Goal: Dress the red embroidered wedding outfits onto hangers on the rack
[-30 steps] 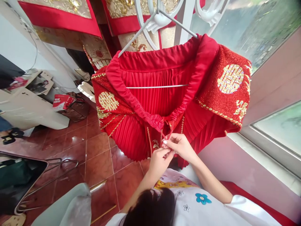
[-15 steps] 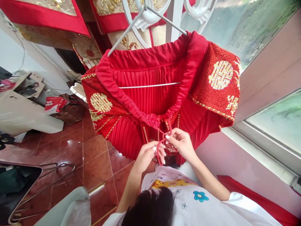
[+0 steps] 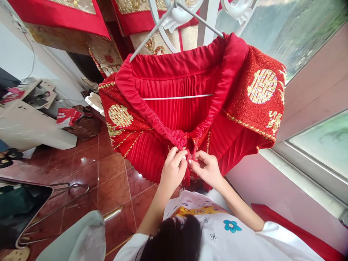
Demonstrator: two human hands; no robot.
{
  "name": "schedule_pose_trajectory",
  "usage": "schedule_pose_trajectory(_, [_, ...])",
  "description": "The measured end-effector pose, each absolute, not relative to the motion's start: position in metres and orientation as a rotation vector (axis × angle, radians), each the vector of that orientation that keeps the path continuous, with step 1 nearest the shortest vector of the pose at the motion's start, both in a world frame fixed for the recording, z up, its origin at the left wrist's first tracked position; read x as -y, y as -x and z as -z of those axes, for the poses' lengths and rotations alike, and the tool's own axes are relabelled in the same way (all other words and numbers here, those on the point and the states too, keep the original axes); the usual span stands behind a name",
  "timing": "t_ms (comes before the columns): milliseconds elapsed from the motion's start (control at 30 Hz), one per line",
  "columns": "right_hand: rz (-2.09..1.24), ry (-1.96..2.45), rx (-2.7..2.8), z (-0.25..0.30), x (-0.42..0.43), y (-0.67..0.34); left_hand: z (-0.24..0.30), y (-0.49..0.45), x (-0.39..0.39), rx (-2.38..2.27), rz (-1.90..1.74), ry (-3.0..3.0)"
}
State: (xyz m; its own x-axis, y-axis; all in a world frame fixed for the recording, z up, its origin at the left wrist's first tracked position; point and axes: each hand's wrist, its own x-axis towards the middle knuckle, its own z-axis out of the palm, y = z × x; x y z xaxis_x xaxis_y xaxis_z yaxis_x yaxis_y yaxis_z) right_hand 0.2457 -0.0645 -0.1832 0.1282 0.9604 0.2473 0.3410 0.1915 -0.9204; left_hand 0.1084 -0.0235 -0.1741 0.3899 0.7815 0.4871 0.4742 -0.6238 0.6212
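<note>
A brown bag (image 3: 87, 127) lies at left on the tiled floor (image 3: 111, 161). Centrally, a red pleated skirt (image 3: 178, 117) hangs from a white hanger (image 3: 152, 35). The left hand (image 3: 174, 168) pinches the red cord (image 3: 188, 153) at its waistband; the right hand (image 3: 208, 168), just beside, also pinches cord. A window (image 3: 326, 132) stands at right.

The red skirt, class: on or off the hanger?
On: the red skirt hangs by its waistband, the white hanger spanning the opening.

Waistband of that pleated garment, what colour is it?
Red; the gathered waistband shows best in the head view, the only one.
</note>
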Motion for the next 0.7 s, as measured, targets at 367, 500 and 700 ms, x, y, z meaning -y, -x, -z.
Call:
schedule_pose_trajectory(367, [-0.901,1.305,1.325,0.183,0.057,-0.246,0.174,-0.102,0.026,-0.860,-1.233,-2.040])
schedule_pose_trajectory(500, [-1.177,1.170,1.125,0.177,0.053,-0.244,0.183,-0.110,0.028,-0.820,-1.310,-1.607])
schedule_pose_trajectory(700, [-1.389,1.116,1.024,0.174,0.051,-0.243,0.193,-0.122,0.020,-0.684,-1.152,-0.755])
